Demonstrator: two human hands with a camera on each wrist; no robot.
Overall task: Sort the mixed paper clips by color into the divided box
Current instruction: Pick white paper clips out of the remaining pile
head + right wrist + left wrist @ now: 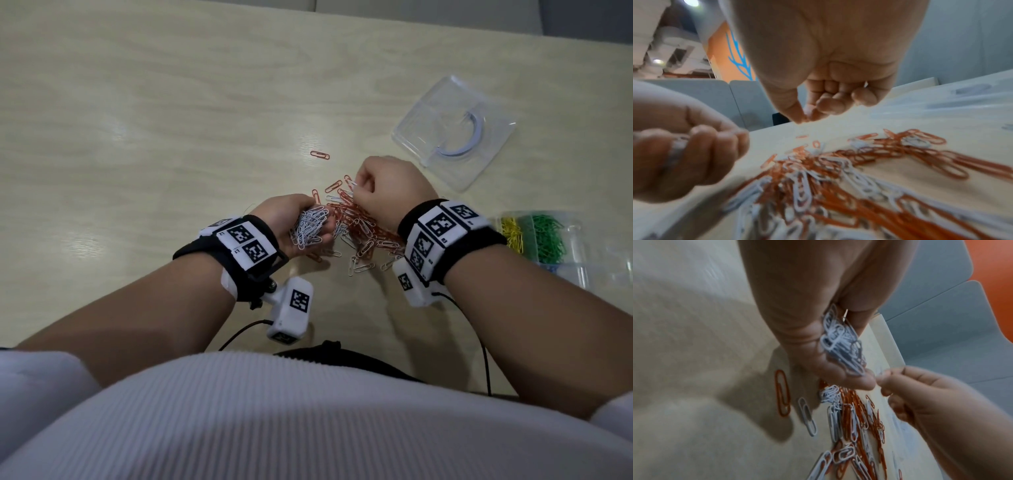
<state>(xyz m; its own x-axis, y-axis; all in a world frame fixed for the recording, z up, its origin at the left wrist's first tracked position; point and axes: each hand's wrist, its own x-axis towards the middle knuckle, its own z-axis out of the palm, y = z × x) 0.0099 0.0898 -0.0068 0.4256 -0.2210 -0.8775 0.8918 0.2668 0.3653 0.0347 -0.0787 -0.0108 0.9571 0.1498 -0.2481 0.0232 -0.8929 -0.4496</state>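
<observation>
A mixed pile of red and white paper clips (359, 229) lies on the table between my hands. My left hand (291, 214) is palm up, its fingers curled round a bunch of white clips (310, 228); the bunch (842, 342) also fills the left wrist view. My right hand (363, 186) hovers over the far side of the pile, thumb and forefinger pinching one white clip (353, 184). That pinch (807, 113) shows above the pile (838, 178). The divided box (582, 270) at the right edge holds yellow clips (512, 233) and green clips (548, 240).
The box's clear lid (455, 133) lies beyond my right hand. A lone red clip (320, 155) sits apart, past the pile. Pale wooden table (154, 137) stretches to the left and far side. Grey chairs (941, 321) stand past the table edge.
</observation>
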